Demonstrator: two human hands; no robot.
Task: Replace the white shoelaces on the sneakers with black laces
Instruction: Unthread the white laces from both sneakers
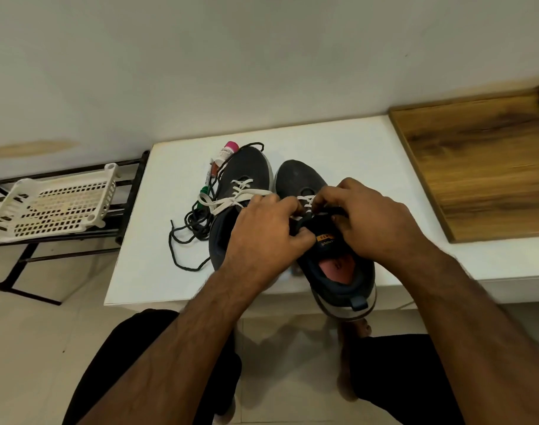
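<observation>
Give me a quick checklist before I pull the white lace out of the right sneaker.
1. Both hands on the right dark grey sneaker: left hand and right hand grip at its tongue. Ok.
2. White flat lace untied on this sneaker: hidden by the fingers. Cannot tell.
3. Black round laces within reach on the white table. Ok.
4. Sneaker fully supported: its heel overhangs the table edge. Not ok.
5. Left dark grey sneaker still tied with white lace. Ok.

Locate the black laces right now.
Head view: the black laces lie loose on the white table, left of the left sneaker, beside the pens.
</observation>
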